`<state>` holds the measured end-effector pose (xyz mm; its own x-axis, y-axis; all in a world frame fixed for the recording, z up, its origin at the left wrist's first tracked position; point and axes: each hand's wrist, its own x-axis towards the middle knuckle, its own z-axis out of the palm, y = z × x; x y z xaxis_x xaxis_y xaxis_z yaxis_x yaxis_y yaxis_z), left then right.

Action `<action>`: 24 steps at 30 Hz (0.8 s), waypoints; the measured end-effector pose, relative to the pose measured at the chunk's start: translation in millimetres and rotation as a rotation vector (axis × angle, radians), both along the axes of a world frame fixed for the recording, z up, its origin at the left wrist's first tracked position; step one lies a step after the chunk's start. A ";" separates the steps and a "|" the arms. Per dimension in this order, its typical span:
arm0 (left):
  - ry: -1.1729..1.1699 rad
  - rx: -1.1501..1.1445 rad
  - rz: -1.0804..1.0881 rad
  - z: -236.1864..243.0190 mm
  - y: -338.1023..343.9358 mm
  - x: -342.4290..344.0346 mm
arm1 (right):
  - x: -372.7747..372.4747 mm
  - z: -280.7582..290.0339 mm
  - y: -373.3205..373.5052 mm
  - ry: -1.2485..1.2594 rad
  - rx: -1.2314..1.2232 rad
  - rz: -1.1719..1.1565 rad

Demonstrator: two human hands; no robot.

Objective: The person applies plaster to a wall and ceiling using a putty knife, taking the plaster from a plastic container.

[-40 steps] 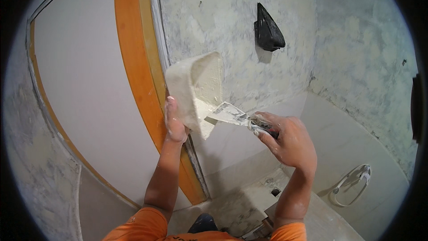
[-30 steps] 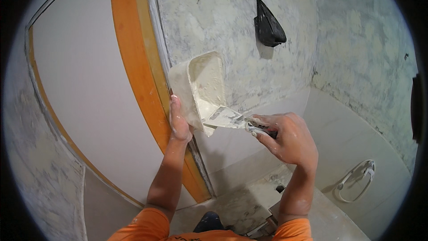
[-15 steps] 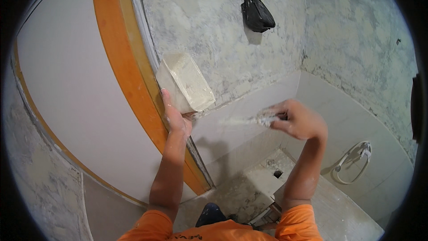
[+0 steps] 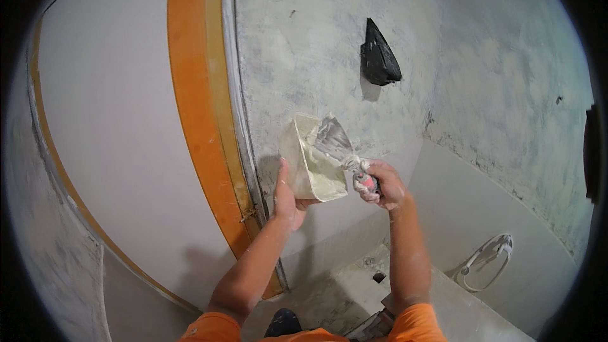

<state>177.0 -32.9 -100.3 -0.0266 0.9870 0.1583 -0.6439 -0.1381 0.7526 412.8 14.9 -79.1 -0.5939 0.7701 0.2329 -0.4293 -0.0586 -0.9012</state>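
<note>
My left hand (image 4: 291,201) grips a whitish rectangular tub (image 4: 296,158) from its side and underneath, with the tub tilted so its mouth faces right. Pale, creamy putty (image 4: 324,174) coats the inside. In my right hand (image 4: 387,185) is a putty knife (image 4: 334,137), held by its smeared handle with my fingers wrapped round it. Its wide grey blade is at the tub's mouth, with putty along the edge. Both hands have whitish smears on them.
A patchy plastered wall (image 4: 304,57) stands ahead, with a black plastic-covered fixture (image 4: 382,57) jutting out. An orange door frame (image 4: 190,76) and a white door (image 4: 107,107) are at left. A hand shower (image 4: 487,263) hangs low right, above a pale ledge (image 4: 468,304).
My right hand has turned the putty knife upward and brought its blade to the tub. The tub has shifted right and lower in view. The wall fixture also appears lower.
</note>
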 end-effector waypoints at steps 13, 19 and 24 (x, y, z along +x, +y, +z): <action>-0.016 0.035 -0.062 34.0 -0.7 -32.7 | -36.5 35.3 8.5 -0.026 0.307 -0.302; 0.060 0.109 -0.062 72.8 1.7 -54.1 | -64.3 131.4 51.5 -0.292 0.787 -0.591; 0.081 0.165 0.051 96.5 8.8 -81.8 | -105.7 192.3 82.6 -0.357 0.875 -0.883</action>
